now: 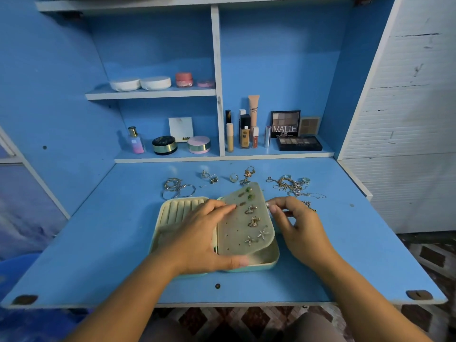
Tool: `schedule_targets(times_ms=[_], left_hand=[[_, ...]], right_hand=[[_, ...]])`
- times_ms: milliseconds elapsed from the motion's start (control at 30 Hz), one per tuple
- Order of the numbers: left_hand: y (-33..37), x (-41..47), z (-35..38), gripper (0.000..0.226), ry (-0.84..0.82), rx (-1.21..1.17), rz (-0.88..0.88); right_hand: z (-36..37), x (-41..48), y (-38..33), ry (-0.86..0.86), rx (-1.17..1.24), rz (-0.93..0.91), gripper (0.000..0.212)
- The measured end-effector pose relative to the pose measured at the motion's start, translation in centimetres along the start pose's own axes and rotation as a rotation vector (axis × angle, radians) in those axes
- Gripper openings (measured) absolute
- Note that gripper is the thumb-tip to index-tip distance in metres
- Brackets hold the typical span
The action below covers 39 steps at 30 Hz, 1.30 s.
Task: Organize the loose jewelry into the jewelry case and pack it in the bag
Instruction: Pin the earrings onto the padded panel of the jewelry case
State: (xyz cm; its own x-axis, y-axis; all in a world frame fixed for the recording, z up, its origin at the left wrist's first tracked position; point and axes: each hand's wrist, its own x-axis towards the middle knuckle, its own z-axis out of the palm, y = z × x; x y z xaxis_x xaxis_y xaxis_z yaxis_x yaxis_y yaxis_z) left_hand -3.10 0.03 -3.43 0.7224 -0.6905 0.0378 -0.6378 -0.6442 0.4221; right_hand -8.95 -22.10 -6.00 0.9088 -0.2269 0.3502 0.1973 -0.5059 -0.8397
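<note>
One rounded mint jewelry case (269, 261) sits open on the blue surface (98, 243) under the left fingers (222, 207), which lie flat on its perforated earring panel (237, 233); right fingers (274, 202) pinch the panel's edge, tangled chains (288, 185) beyond them.

The blue desk flap (98, 243) carries an open jewelry case (271, 264) at its middle. From the case, a cluster of silver hoops (176, 187) lies at 11 o'clock, 3 rings (213, 178) and a dangling gold piece (248, 175) at 12 o'clock, and a tangle of chains (290, 185) at 1 o'clock.
</note>
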Motion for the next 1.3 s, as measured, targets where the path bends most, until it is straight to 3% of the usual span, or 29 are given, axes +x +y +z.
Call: schedule_targets(times_ms=[167, 267, 367, 433, 567, 767, 900, 1300], left_hand=[[-0.9, -0.5, -0.1, 0.106, 0.074, -0.208, -0.028], [-1.5, -0.9, -0.2, 0.106, 0.083, -0.252, -0.038], [-1.3, -1.3, -0.3, 0.098, 0.080, -0.280, -0.042], [-1.5, -1.2, 0.0, 0.100, 0.083, -0.290, -0.061], [-1.7, -1.3, 0.3, 0.103, 0.096, -0.332, -0.089], [-1.7, -1.3, 0.4, 0.092, 0.148, -0.403, -0.050], [-2.1, -1.3, 0.6, 0.100, 0.149, -0.402, -0.057], [-2.2, -1.2, 0.5, 0.102, 0.140, -0.423, -0.004]], right_hand=[[1.5, -0.2, -2.7, -0.215, 0.081, -0.152, 0.042], [1.9, -0.3, -3.4, -0.320, 0.041, -0.166, 0.045], [1.7, -0.2, -3.4, -0.325, -0.045, -0.185, 0.038], [1.2, 0.7, -2.5, -0.214, -0.086, -0.142, 0.028], [-0.4, 4.6, 0.9, -0.080, -0.427, -0.033, 0.026], [0.3, 9.7, 1.5, -0.252, -0.652, -0.108, 0.019], [1.1, 11.7, 1.3, -0.391, -0.705, -0.129, 0.020], [2.1, 12.9, 1.5, -0.518, -0.749, -0.212, 0.014]])
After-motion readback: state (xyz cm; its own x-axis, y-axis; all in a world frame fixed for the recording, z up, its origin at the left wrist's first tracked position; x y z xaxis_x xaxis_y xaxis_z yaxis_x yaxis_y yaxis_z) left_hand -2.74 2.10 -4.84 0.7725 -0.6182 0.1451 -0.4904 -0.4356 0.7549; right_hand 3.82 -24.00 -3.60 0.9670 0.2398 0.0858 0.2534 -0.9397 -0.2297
